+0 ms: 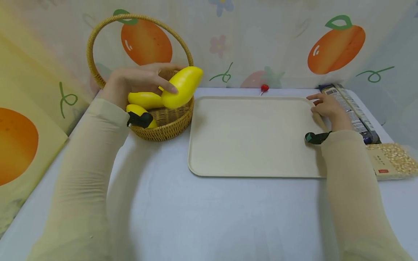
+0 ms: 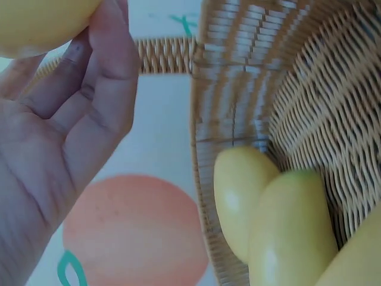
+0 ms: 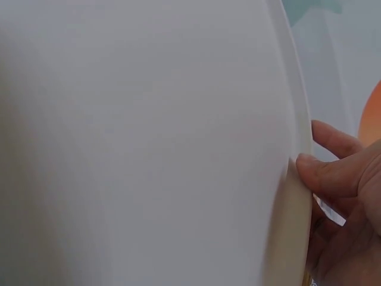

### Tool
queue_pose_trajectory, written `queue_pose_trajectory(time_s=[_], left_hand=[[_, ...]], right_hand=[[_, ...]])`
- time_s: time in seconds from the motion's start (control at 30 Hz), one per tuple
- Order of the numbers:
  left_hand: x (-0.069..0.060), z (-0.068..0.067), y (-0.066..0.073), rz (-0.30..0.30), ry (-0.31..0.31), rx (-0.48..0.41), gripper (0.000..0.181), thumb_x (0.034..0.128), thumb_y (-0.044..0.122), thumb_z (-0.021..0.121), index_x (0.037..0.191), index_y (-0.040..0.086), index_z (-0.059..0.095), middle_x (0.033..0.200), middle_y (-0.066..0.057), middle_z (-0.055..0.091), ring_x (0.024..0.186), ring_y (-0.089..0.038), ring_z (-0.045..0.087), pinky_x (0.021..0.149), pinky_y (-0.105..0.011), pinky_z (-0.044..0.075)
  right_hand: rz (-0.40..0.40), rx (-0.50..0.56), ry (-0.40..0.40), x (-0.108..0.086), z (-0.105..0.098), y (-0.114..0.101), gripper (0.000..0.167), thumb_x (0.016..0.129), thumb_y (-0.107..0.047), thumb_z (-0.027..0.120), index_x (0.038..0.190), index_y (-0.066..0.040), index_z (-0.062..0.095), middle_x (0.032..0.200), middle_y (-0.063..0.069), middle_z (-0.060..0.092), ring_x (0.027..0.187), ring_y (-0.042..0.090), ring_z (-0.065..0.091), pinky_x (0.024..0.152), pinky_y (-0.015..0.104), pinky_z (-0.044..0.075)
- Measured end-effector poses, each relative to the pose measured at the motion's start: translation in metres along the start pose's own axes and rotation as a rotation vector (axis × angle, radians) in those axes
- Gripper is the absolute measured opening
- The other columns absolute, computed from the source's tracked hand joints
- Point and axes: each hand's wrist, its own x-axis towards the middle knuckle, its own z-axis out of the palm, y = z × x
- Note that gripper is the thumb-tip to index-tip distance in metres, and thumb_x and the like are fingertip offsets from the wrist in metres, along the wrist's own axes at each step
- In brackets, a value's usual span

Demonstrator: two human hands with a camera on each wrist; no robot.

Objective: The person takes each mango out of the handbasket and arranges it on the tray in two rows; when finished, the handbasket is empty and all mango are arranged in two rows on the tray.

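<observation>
Currently, my right hand (image 1: 330, 110) is pinching the rim of the tray (image 1: 254, 137). Farther out, my left hand (image 1: 143, 78) is gripping a yellow mango (image 1: 183, 87) above the basket (image 1: 169, 133); left wrist view is showing three mangoes (image 2: 292, 229) inside, head view only two clearly.

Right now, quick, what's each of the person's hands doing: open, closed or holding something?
Left hand: closed, holding a yellow fruit.
Right hand: closed on the edge of the beige tray.

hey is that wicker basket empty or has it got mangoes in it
Not empty, but not full: yellow mangoes lie inside the wicker basket; the left wrist view shows three, with bare weave beside them.
</observation>
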Motion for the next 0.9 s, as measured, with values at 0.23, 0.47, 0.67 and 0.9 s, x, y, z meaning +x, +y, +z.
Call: queue_pose_trajectory(time_s=[0.23, 0.47, 0.67, 0.9], left_hand=[[0.012, 0.016, 0.012, 0.033, -0.003, 0.039, 0.072, 0.0913, 0.02, 0.063, 0.152, 0.036, 0.028, 0.144, -0.007, 0.043, 0.117, -0.023, 0.056, 0.097, -0.031, 0.053], [0.034, 0.036, 0.02, 0.159, 0.002, -0.056, 0.07, 0.0892, 0.017, 0.064, 0.149, 0.035, 0.032, 0.138, -0.008, 0.048, 0.105, -0.024, 0.063, 0.089, -0.032, 0.058], [0.055, 0.053, 0.025, 0.224, 0.051, -0.162, 0.076, 0.0874, 0.018, 0.068, 0.151, 0.035, 0.029, 0.138, -0.007, 0.049, 0.102, -0.024, 0.065, 0.083, -0.032, 0.058], [0.08, 0.072, 0.027, 0.263, 0.095, -0.238, 0.08, 0.0879, 0.019, 0.07, 0.153, 0.033, 0.025, 0.133, -0.011, 0.051, 0.108, -0.027, 0.063, 0.087, -0.037, 0.058]], right_hand=[[-0.015, 0.004, -0.001, 0.002, 0.0, 0.001, 0.053, 0.098, -0.007, 0.043, 0.15, -0.003, 0.035, 0.145, 0.036, 0.031, 0.127, 0.052, 0.03, 0.109, 0.069, 0.026], [-0.005, 0.005, 0.004, 0.002, 0.001, 0.003, 0.053, 0.098, -0.007, 0.043, 0.15, -0.003, 0.035, 0.146, 0.036, 0.03, 0.126, 0.051, 0.03, 0.109, 0.069, 0.027], [0.01, 0.003, 0.011, 0.003, 0.0, 0.003, 0.053, 0.098, -0.008, 0.043, 0.15, -0.004, 0.035, 0.146, 0.036, 0.03, 0.127, 0.052, 0.03, 0.109, 0.07, 0.026], [0.013, 0.006, 0.011, 0.005, 0.002, 0.003, 0.053, 0.097, -0.007, 0.044, 0.15, -0.005, 0.036, 0.146, 0.036, 0.031, 0.127, 0.051, 0.03, 0.109, 0.069, 0.027]])
